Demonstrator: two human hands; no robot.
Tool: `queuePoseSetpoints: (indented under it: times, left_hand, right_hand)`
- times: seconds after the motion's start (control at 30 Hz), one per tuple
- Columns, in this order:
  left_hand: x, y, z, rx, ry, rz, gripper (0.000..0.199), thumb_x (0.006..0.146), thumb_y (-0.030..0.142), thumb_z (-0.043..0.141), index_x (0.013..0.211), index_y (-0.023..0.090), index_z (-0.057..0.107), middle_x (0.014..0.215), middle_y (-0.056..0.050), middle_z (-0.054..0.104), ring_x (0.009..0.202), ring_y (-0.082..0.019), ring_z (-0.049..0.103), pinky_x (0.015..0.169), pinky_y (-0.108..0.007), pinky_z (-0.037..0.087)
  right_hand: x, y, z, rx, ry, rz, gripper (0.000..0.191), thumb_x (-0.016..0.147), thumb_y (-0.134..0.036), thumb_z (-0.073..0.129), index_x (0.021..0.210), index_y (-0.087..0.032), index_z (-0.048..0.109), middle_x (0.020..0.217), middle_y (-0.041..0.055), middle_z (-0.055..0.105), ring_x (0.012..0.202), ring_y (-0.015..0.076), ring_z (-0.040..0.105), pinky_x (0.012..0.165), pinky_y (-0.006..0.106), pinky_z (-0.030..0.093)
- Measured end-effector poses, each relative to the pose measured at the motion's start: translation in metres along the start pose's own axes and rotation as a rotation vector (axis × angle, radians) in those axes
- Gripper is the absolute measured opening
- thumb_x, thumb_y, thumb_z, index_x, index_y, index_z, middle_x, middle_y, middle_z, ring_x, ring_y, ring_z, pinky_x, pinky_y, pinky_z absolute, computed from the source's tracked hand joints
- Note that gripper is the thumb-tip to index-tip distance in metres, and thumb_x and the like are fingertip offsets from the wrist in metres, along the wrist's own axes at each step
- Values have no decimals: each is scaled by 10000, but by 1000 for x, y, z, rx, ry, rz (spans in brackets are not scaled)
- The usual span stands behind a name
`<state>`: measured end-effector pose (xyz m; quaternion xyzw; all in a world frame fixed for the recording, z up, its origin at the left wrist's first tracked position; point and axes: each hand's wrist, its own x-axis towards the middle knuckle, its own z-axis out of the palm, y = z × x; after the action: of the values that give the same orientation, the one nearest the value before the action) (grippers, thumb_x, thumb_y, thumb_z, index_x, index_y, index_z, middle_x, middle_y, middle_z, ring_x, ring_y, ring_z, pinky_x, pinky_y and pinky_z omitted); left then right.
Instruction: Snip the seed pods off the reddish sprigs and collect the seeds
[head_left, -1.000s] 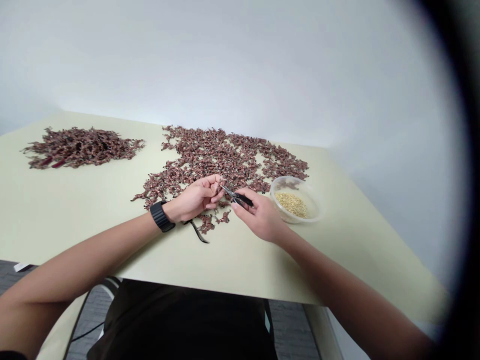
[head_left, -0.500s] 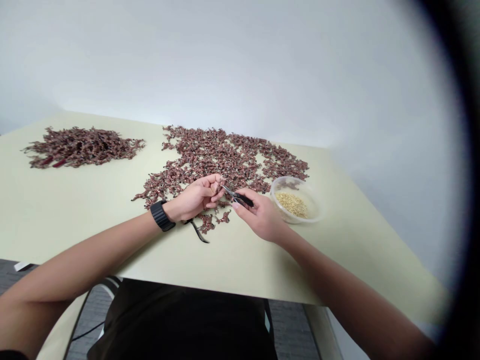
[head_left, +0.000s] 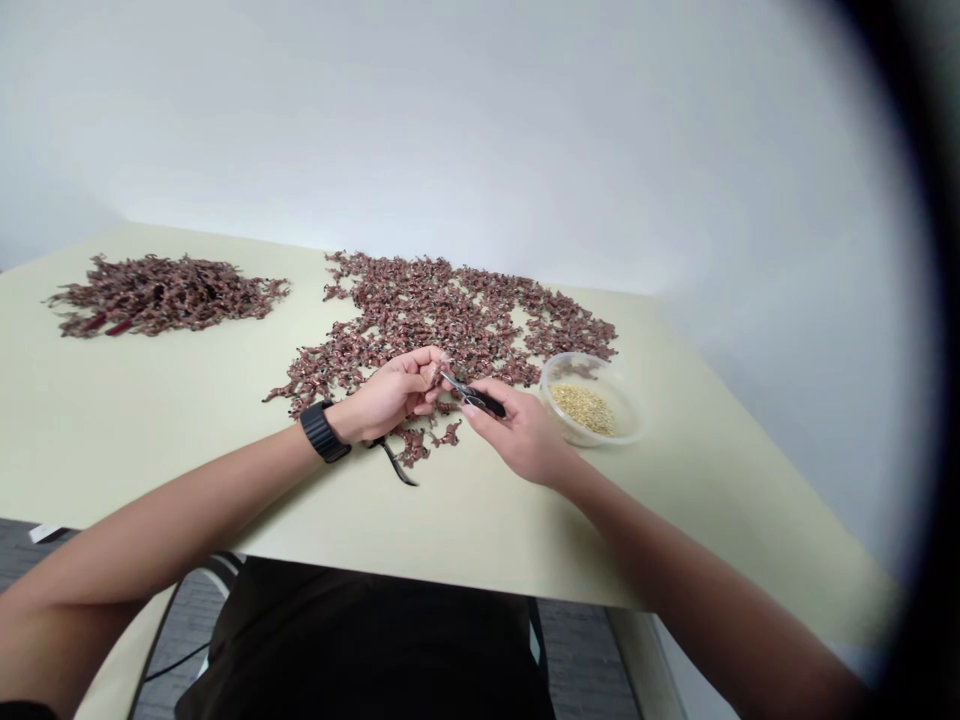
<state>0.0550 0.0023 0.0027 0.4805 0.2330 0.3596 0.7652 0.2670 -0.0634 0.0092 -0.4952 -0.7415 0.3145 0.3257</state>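
Head view, looking down across a pale cream table. Low of centre, the left hand, with a black link watch on its wrist, has thumb and fingers brought together on a small reddish-brown sprig. That grip is closed, and the fingertips hide most of the sprig. The right hand is clamped around the handles of small black-handled snips, whose metal tip reaches to just beside the left hand's fingertips. The blades are too small to tell whether they stand apart or together.

A broad, loose spread of dried reddish-brown sprigs fills the upper centre of the frame and runs down behind both hands, with a few loose pieces lying below them. Well apart at upper left sits a denser heap of similar sprigs. Near the spread's lower right edge stands a clear plastic bowl, holding a shallow mound of pale golden grains. A thin curved black strip lies just beside the left wrist.

Judging by the amounts, the mound in the bowl looks small, while the great bulk of sprigs remains out on the table, in both the spread and the heap.
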Motion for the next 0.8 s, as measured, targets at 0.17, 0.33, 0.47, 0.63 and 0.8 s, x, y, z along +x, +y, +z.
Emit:
queuePoseSetpoints:
  times: [0.17, 0.33, 0.47, 0.63, 0.8]
  left_hand:
    - [3, 0, -3, 141, 172, 89, 228, 885, 376, 704, 986, 183, 637, 838, -16, 571, 642, -94, 482, 524, -194, 390]
    - [3, 6, -6, 224, 102, 46, 370, 948, 513, 599, 959, 152, 678, 816, -39, 579, 629, -109, 479, 494, -216, 382]
    - [2, 8, -5, 276, 129, 112, 324, 909, 457, 684, 996, 151, 747, 998, -83, 649, 893, -173, 582, 702, -267, 515]
    - [3, 5, -3, 262, 138, 160, 343, 891, 430, 711, 1123, 188, 780, 1274, -119, 666, 1078, -220, 597, 816, -302, 526]
    - [2, 11, -4, 415, 188, 209, 379, 882, 435, 726, 1182, 209, 769, 1174, -96, 725, 863, -152, 629, 828, -281, 495]
  right_hand:
    - [1, 5, -3, -223, 126, -108, 275, 969, -442, 551, 1090, -208, 632, 787, 21, 569, 680, 162, 484, 653, 305, 387]
    - [4, 16, -6, -394, 186, -262, 351, 963, -411, 561, 1226, -184, 608, 990, 109, 645, 836, 225, 586, 753, 347, 449]
    - [5, 19, -7, -414, 190, -265, 343, 962, -417, 562, 1218, -195, 614, 1055, 123, 658, 869, 241, 609, 775, 362, 467]
    - [5, 13, -9, -312, 146, -176, 315, 956, -429, 573, 1164, -200, 629, 926, 73, 645, 755, 196, 557, 708, 331, 439]
    - [6, 7, -10, -46, 40, 16, 279, 958, -490, 564, 1005, -230, 651, 777, 5, 577, 654, 149, 483, 604, 289, 379]
